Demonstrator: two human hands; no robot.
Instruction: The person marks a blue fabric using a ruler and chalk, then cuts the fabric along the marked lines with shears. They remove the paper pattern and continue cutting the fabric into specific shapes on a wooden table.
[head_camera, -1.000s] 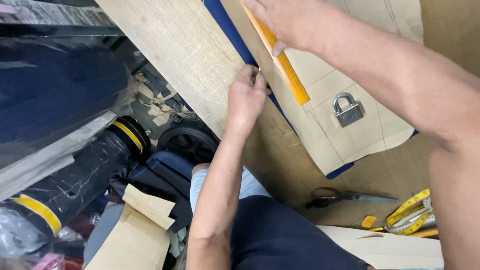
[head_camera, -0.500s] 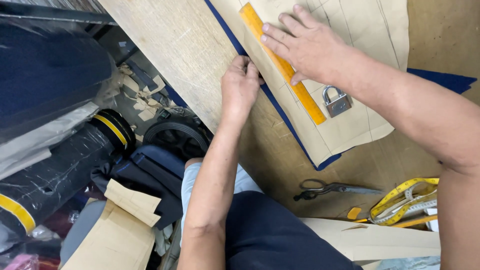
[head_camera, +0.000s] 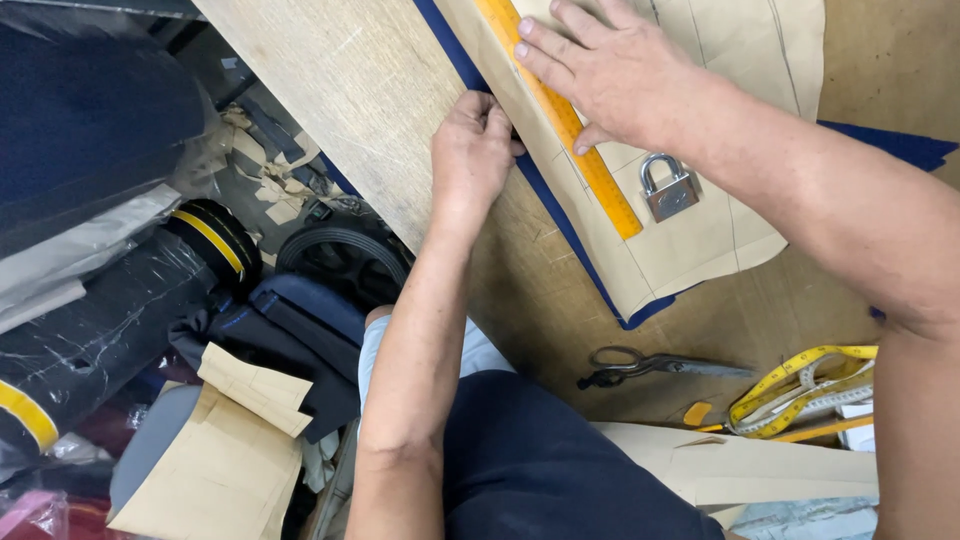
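Note:
My right hand (head_camera: 600, 70) lies flat, fingers spread, on a long orange ruler (head_camera: 590, 175). The ruler rests along the edge of a tan paper pattern (head_camera: 700, 245), which lies on navy cloth (head_camera: 545, 205) on the wooden table (head_camera: 340, 90). A silver padlock (head_camera: 668, 190) sits on the paper beside the ruler's near end. My left hand (head_camera: 475, 150) is curled at the paper's left edge, its fingertips pinched together against the navy cloth. What they pinch is hidden.
Scissors (head_camera: 650, 365), a yellow tape measure (head_camera: 800, 390) and more tan paper (head_camera: 740, 465) lie near the table's front right. Left of the table stand wrapped dark fabric rolls (head_camera: 110, 320), a black wheel (head_camera: 345, 260), paper scraps (head_camera: 215, 450) and folded dark cloth (head_camera: 300, 320).
My right hand went from gripping the ruler's far end to lying flat on it. The left hand stayed curled at the pattern's edge. The view slid down and to the right.

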